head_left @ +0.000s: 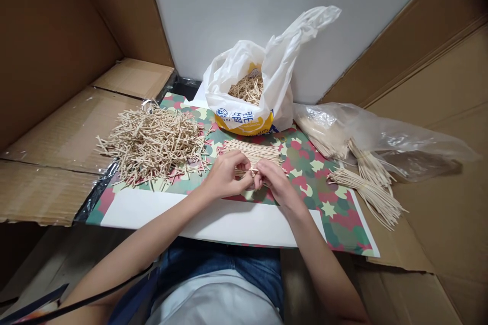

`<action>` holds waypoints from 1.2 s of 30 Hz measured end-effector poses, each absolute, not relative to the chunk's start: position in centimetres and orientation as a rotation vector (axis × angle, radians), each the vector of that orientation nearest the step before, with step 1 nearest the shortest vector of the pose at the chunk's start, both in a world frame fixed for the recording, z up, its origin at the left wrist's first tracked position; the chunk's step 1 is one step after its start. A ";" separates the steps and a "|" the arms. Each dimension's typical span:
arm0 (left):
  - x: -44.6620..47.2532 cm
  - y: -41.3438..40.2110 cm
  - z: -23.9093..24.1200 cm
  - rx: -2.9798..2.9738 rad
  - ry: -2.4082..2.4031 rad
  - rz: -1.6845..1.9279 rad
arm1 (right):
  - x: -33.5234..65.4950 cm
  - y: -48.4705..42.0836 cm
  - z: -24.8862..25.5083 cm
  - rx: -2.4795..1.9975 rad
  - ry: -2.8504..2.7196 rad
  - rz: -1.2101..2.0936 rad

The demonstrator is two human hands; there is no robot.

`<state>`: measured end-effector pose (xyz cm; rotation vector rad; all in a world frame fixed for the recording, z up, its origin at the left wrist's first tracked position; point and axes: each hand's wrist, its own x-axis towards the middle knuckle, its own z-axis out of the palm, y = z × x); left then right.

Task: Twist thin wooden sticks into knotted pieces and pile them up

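Note:
My left hand [224, 175] and my right hand [273, 180] meet over a camouflage-patterned sheet [324, 188], fingers pinched together on a small pale wooden stick piece [253, 171] held between them. Just behind the hands lies a flat row of straight thin sticks [253, 151]. To the left sits a big loose heap of short stick pieces [152, 142]. Behind the row stands an open white plastic bag [247, 96] holding more of the same pieces.
Bundles of long thin sticks [373, 190] lie at the right, partly in a clear plastic bag [381, 137]. Cardboard panels [68, 132] wall in both sides, with a white wall behind. The sheet's white front edge [213, 218] rests over my lap.

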<state>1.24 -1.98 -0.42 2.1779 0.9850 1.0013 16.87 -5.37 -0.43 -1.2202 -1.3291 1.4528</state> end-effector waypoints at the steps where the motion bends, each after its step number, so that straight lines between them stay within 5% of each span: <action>1: 1.2 -2.0 -0.4 2.149 1.005 1.015 | 16.8 -5.4 -0.4 -1.211 -1.322 1.448; 8: 1.1 -1.8 -0.6 1.924 1.061 1.015 | 16.9 -5.9 -0.1 -1.313 -1.577 1.181; 15: 1.2 -1.5 -0.4 1.708 0.999 0.988 | 17.0 -6.0 0.2 -1.253 -1.549 1.251; 22: 1.3 -1.6 -0.5 1.663 0.957 0.975 | 16.3 -6.0 0.0 -1.487 -1.770 0.703; 36: 2.3 -1.7 -1.6 1.214 0.782 0.838 | 16.2 -6.1 0.0 -1.541 -1.895 0.505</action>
